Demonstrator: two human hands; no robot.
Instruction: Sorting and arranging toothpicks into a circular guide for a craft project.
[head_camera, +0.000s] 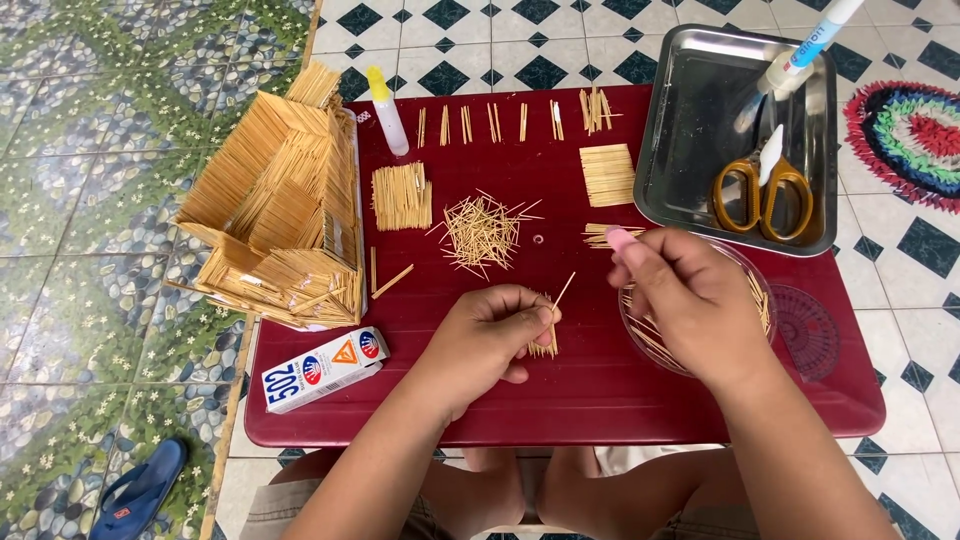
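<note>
My left hand (492, 334) rests on the dark red table (560, 400) and pinches a single toothpick (563, 291) against a small panel of glued toothpicks (545, 345). My right hand (688, 300) hovers just to the right, fingers bent, above a clear round dish (764, 300) with toothpicks in it; nothing shows in its grip. A loose heap of toothpicks (482, 231) lies beyond my hands.
A toothpick model house (280, 200) stands at the table's left edge. A small glue bottle (387, 110), flat toothpick panels (401, 196), a glue box (322, 369) and a steel tray (690, 130) with yellow scissors (762, 190) share the table.
</note>
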